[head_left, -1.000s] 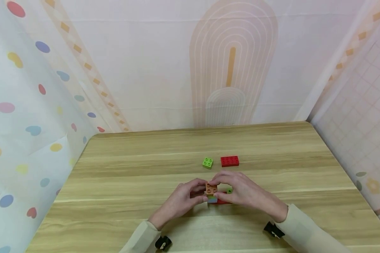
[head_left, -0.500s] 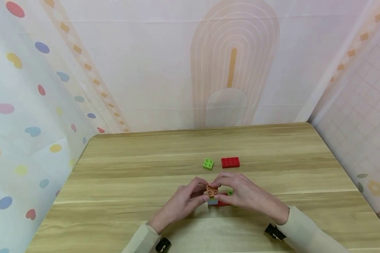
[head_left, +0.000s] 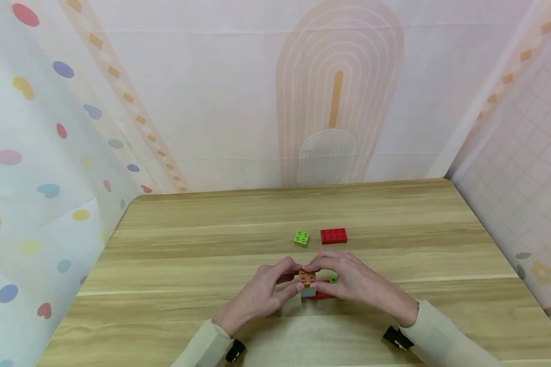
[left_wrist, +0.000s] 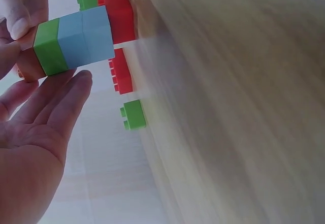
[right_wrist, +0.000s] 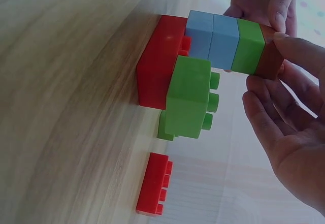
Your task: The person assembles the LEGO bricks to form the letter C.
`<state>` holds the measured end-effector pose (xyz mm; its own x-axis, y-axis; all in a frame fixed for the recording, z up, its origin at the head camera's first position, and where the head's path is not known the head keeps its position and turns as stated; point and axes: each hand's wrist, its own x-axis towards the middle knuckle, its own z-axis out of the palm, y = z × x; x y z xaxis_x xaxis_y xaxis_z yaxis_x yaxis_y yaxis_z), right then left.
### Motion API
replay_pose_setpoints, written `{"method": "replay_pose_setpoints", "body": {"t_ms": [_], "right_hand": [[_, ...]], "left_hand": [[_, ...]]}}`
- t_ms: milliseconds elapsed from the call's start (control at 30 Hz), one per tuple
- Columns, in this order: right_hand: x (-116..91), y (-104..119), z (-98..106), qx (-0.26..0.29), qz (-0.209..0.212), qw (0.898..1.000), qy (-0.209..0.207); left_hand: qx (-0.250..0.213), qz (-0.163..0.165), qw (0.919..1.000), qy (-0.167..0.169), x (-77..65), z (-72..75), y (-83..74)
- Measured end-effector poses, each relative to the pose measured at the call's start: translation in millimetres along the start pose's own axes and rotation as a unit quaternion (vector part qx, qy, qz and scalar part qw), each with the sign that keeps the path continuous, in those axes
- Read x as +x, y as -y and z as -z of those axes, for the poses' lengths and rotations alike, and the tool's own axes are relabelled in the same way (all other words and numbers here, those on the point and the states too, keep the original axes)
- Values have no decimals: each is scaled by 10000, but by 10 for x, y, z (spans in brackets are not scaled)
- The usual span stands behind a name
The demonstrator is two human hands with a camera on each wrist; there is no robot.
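A tower of toy building bricks stands on a red brick: two light blue bricks, a green brick and an orange-brown brick on top. A second green brick sits on the red base beside the tower, on the right hand's side. From the right, my right hand pinches the top brick between thumb and fingers. My left hand grips the same brick from the left, with its other fingers beside the tower in the left wrist view. The fingers partly hide the tower's sides.
Beyond the hands, a loose small green brick and a loose long red brick lie on the wooden table. Patterned cloth hangs behind the table and along its sides.
Hardly anything differs; both hands stay at the top brick, and the whole head view shifts slightly.
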<state>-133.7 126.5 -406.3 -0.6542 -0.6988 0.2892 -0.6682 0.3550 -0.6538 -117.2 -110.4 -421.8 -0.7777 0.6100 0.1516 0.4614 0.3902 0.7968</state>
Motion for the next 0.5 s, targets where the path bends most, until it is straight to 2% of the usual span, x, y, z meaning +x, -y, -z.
{"method": "replay_pose_setpoints", "body": {"t_ms": [300, 500], "right_hand": [[-16, -22, -24, 5, -55, 10000, -59], [-59, -14, -30, 35, -318, 9995, -73]], "left_hand": [[-23, 49, 10000, -77, 11, 25, 22], [29, 158, 9998, -91, 0, 22, 13]]}}
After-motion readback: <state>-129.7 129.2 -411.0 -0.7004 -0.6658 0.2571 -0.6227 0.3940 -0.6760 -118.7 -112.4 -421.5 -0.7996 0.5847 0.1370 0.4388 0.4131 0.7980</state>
